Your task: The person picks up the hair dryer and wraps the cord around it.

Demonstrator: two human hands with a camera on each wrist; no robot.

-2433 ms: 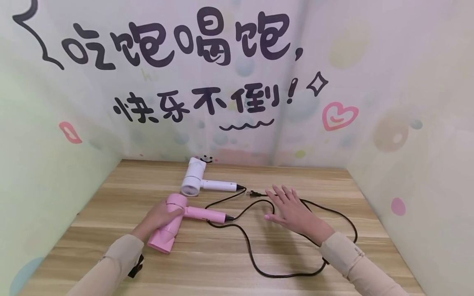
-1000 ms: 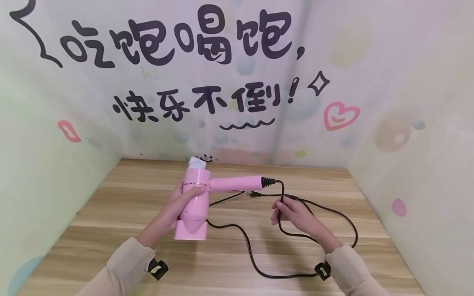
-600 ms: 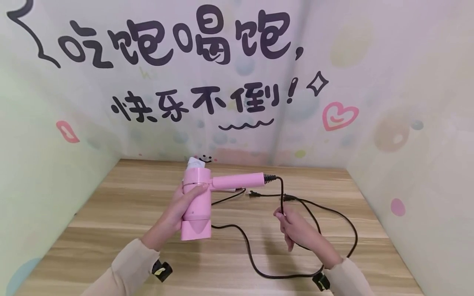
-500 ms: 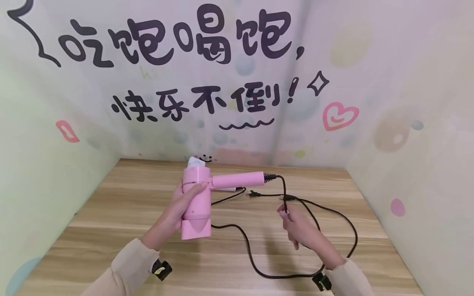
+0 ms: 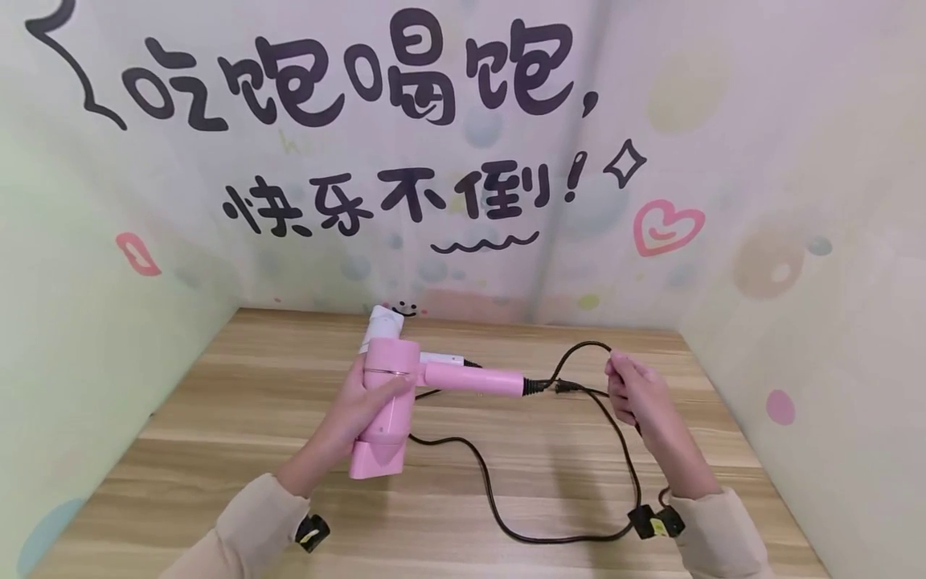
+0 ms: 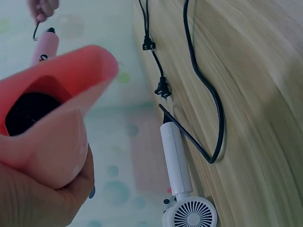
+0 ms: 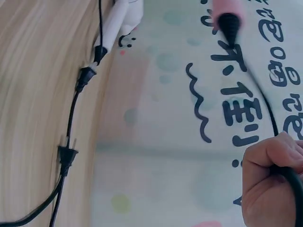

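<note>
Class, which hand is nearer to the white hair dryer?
Left. The left hand grips the pink hair dryer in front of the white hair dryer; the right hand is farther off to the right, holding the black cord.

Wood-grain tabletop (image 5: 217, 402), pale back wall (image 5: 383, 153) (black Chinese lettering (image 5: 415, 197), pink heart (image 5: 669, 229)), soft light

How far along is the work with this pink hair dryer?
Done: the pink hair dryer is up off the tabletop, body in the left hand.
In hand: the right hand grips its black cord, which bows loosely from the handle.
Left, as a guess: the cord is not wound round the handle, so gathering it probably remains; the white hair dryer lies untouched on the tabletop.
</note>
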